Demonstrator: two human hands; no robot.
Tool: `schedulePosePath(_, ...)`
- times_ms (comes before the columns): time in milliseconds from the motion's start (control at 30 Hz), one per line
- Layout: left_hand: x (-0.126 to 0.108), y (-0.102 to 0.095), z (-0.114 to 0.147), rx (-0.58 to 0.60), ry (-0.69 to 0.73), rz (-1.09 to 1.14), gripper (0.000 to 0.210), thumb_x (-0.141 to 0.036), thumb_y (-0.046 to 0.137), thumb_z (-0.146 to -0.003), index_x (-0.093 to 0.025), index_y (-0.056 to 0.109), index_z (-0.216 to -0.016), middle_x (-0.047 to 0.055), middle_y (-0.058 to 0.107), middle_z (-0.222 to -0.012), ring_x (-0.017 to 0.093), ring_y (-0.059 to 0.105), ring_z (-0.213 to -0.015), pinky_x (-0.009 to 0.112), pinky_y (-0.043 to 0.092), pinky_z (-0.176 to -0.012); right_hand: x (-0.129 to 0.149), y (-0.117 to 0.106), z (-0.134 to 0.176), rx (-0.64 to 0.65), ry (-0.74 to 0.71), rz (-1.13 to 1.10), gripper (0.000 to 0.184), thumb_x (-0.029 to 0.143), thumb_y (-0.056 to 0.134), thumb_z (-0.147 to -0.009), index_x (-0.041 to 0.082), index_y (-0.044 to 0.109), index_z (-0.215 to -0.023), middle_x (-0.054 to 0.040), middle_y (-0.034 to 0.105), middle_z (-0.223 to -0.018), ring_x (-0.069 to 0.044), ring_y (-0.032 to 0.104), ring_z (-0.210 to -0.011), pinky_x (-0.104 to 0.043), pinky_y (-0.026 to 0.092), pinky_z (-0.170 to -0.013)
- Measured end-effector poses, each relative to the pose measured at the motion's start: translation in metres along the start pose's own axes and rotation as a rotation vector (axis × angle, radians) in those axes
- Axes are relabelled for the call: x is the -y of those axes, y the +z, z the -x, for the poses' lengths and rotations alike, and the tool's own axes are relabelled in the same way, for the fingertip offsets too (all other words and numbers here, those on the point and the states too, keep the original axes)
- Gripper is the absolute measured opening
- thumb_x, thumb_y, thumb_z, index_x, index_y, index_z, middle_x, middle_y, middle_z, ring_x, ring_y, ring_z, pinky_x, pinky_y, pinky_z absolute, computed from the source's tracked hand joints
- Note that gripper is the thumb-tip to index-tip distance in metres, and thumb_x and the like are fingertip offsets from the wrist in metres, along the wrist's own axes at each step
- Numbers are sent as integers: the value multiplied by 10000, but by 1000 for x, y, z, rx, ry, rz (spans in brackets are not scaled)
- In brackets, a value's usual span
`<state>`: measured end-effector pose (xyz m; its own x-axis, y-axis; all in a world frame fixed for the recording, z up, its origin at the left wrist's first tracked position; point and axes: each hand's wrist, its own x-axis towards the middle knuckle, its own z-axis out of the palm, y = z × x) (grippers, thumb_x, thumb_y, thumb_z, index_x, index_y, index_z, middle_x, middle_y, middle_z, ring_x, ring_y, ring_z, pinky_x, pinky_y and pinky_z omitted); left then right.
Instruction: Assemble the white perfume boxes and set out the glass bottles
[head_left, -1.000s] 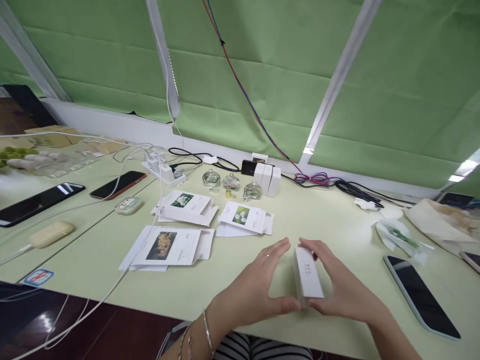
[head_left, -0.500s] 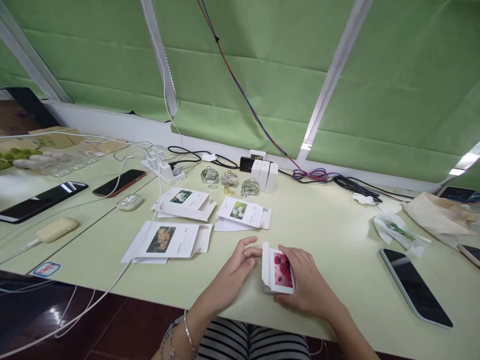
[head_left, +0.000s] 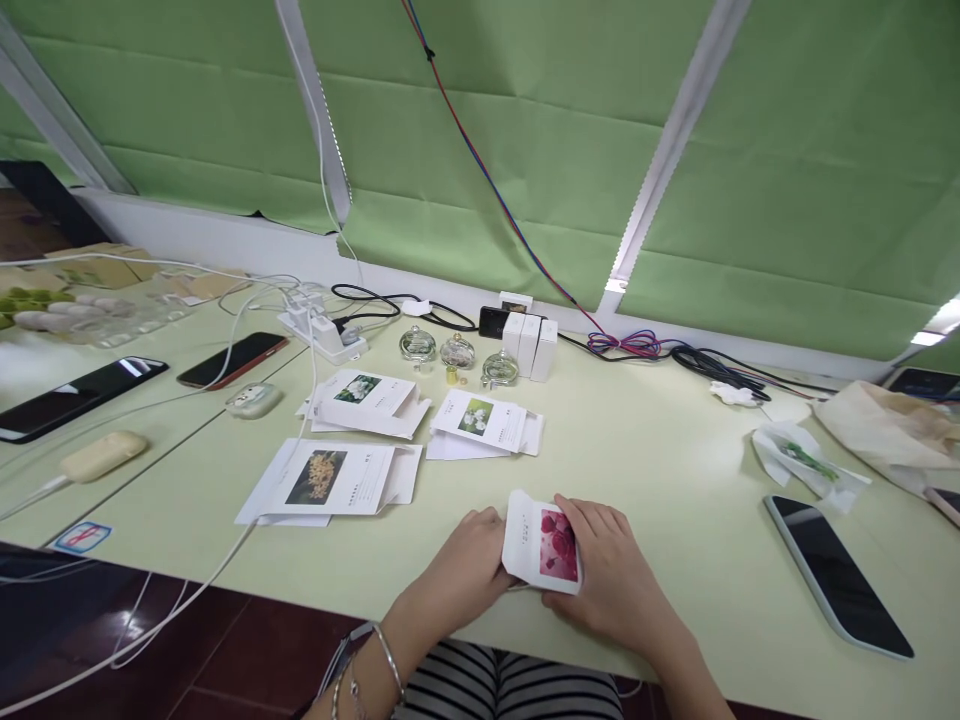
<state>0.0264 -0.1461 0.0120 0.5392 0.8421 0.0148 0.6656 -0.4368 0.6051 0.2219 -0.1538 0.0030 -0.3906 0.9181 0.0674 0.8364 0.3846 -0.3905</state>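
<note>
My right hand [head_left: 611, 570] is closed round the right side of a small white box [head_left: 523, 537] with a pink rose picture, near the table's front edge. A flap at the box's left end stands folded out to the left. My left hand [head_left: 469, 560] is closed at that end, its fingertips hidden under the flap, so I cannot see what they grip. Beyond lie flattened white cartons with flower pictures: one with white blooms [head_left: 477, 416], another with white flowers [head_left: 358, 388], and one with orange flowers [head_left: 318, 476].
Three round glass bottles [head_left: 457, 350] stand at the back beside upright white boxes [head_left: 547, 350]. Phones lie at right [head_left: 840, 575] and left [head_left: 82, 398]. A power strip [head_left: 322, 335] with cables sits at back left. A wrapped green sprig [head_left: 806, 460] lies at right.
My left hand's fingers, spread beside the box before, have curled in at its left end. The flap has swung outward to the left. My right hand keeps hold of the box.
</note>
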Motion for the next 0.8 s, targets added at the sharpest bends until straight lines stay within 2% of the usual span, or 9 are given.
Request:
schedulePosePath(167, -4, 3, -7, 27, 19, -33, 131, -277, 524, -813, -234, 619, -892, 36, 630, -910, 210, 531, -899, 302, 371, -770, 1, 1, -1, 19, -22, 6, 820, 356, 643, -573, 117, 383, -1313, -135, 514, -1236, -294, 431, -1129, -437, 290, -996)
schedulePosePath(300, -5, 2, -10, 37, -41, -64, 106, -254, 566, -767, -209, 612, -851, 39, 625, -854, 204, 533, -829, 303, 370, -732, -3, -5, 0, 48, -24, 20, 807, 358, 644, -573, 137, 386, -1305, -125, 508, -1250, -284, 429, -1145, -430, 289, -1003)
schedulePosePath(367, -3, 0, -8, 23, -82, -77, 99, -229, 541, -777, -207, 599, -854, 23, 608, -787, 197, 523, -788, 307, 368, -719, -19, -13, 6, 79, 11, 49, 786, 359, 650, -567, 151, 405, -1284, -118, 507, -1257, -281, 431, -1158, -433, 285, -1015)
schedulePosePath(467, 4, -3, -2, -16, -114, -48, 148, -256, 521, -795, -219, 576, -927, 0, 576, -766, 191, 504, -780, 314, 374, -726, -64, -31, 24, 139, 126, 129, 786, 357, 655, -570, 163, 394, -1286, -117, 481, -1298, -294, 400, -1216, -484, 209, -1066)
schedulePosePath(533, 8, -4, 2, -29, -122, -25, 162, -265, 516, -795, -214, 566, -940, 1, 564, -791, 190, 497, -792, 323, 382, -741, -93, -43, 38, 157, 235, 196, 790, 341, 632, -603, 176, 352, -1323, -123, 429, -1357, -329, 314, -1289, -563, 139, -1071)
schedulePosePath(600, 10, -4, 4, -46, -124, -15, 153, -251, 509, -788, -205, 560, -925, 11, 560, -832, 195, 494, -818, 341, 388, -767, -106, -51, 46, 105, 325, 248, 824, 367, 629, -624, 171, 307, -1357, -144, 350, -1414, -373, 196, -1340, -623, 127, -1048)
schedulePosePath(700, 7, -3, 5, -111, -118, 52, 141, -235, 487, -790, -200, 545, -913, 30, 555, -917, 204, 497, -888, 355, 400, -808, -83, -52, 45, -27, 240, 232, 851, 460, 620, -668, 200, 253, -1390, -112, 234, -1477, -334, 124, -1370, -551, 201, -1074)
schedulePosePath(733, 6, -3, 5, -143, -114, 98, 141, -230, 474, -797, -201, 538, -919, 35, 552, -951, 202, 499, -917, 351, 406, -822, -67, -49, 42, -38, 169, 206, 844, 474, 617, -682, 236, 238, -1397, -75, 207, -1490, -302, 131, -1374, -505, 239, -1081)
schedulePosePath(800, 3, -5, 6, -212, -104, 186, 137, -227, 447, -817, -204, 522, -929, 47, 544, -1032, 198, 498, -991, 346, 413, -858, -36, -38, 31, 25, 43, 173, 854, 472, 646, -669, 302, 234, -1398, -24, 206, -1493, -287, 147, -1373, -488, 259, -1083)
